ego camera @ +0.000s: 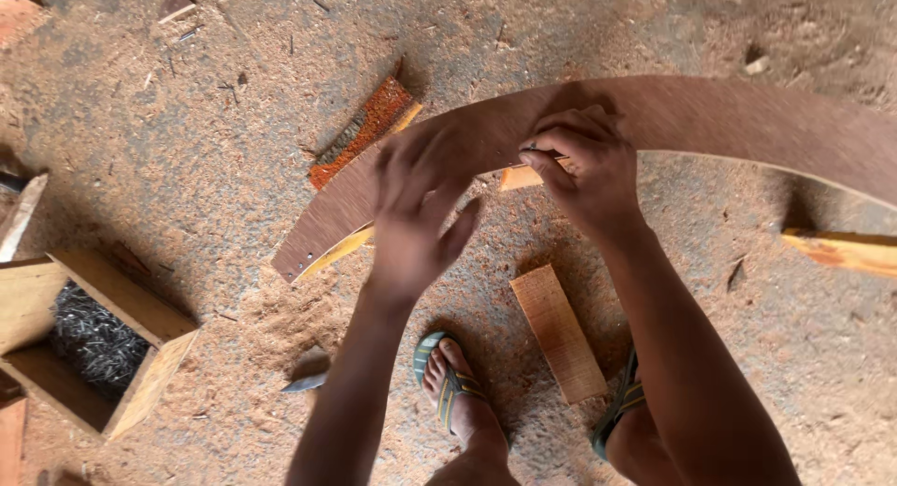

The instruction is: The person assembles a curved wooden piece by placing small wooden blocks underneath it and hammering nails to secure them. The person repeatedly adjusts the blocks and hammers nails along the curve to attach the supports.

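Curved brown plywood strip (654, 112) arcing from centre left to the right edge of the frame, left hand (416, 210) blurred with fingers spread open over its lower part, right hand (584, 164) pinching a small thin object against the strip at upper centre, wooden box of nails (93, 341) lower left, wood block (558, 332) on sawdust floor (215, 150) at lower centre
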